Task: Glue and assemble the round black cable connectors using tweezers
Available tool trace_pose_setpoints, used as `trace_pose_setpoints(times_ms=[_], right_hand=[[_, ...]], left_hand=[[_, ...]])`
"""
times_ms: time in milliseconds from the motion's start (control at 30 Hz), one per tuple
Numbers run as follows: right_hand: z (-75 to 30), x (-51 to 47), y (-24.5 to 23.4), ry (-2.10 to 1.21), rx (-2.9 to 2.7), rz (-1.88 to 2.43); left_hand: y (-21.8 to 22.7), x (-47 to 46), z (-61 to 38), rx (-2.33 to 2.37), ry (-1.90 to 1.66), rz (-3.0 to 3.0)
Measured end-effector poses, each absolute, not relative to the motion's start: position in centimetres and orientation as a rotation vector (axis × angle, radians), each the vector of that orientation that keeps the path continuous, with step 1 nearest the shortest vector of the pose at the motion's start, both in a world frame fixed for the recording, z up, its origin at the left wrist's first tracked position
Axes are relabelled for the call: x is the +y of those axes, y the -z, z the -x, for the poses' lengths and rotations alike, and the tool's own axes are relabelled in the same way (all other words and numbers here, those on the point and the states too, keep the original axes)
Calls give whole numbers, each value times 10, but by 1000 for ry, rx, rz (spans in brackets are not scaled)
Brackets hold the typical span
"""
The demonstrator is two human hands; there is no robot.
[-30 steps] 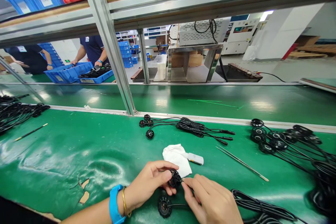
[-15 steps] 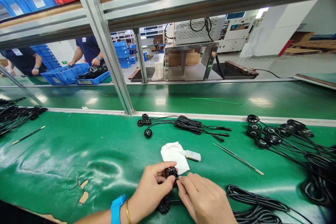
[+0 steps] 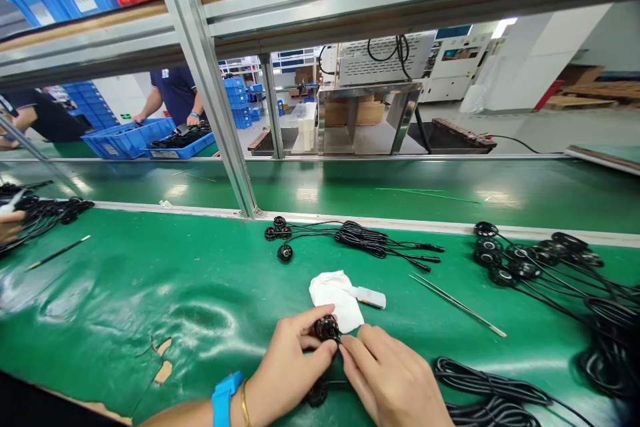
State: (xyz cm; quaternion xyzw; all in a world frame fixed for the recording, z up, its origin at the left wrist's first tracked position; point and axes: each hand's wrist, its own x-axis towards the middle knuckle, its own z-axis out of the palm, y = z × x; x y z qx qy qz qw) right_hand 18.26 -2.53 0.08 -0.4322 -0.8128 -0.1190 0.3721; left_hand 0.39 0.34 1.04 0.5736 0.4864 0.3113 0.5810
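Note:
Between the thumb and fingers of my left hand [image 3: 295, 353] is a small round black part [image 3: 327, 327] with a ringed housing, like a small camera head. My right hand [image 3: 387, 373] pinches a thin black piece at the part's right edge, which looks like its cable; the fingers mostly cover it. Below my left hand, a second round black part [image 3: 317, 392] lies on the green mat, partly hidden, with a cable running under my right hand. Just behind my hands lie a white cloth [image 3: 336, 293] and a small pale tube-like piece [image 3: 371, 297].
Tweezers [image 3: 460, 305] lie to the right. Corded round parts [image 3: 285, 252] sit ahead, more [image 3: 503, 275] at right, with coiled black cables [image 3: 493, 377] nearby. A metal post [image 3: 215, 93] rises ahead. Torn mat patches [image 3: 163, 371] show at left. Co-workers stand beyond blue bins [image 3: 127, 139].
The view has shifted slightly. Both my hands keep nearly the same hold on the round part. Another person's hand with a white object has appeared at the far left edge.

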Motion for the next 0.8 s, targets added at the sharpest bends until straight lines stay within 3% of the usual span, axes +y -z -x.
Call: trace_pose_setpoints(times_ms=[300, 667, 800], right_hand=[[-180, -27, 4, 249, -2097, 1120], [-177, -26, 8, 310, -2128, 1100], [-181, -25, 2, 307, -2100, 1087]], left_hand=[[-13, -2, 3, 1183, -669, -1841], [-12, 0, 0, 1141, -742, -1785], [-13, 5, -2, 1077, -741, -1428]])
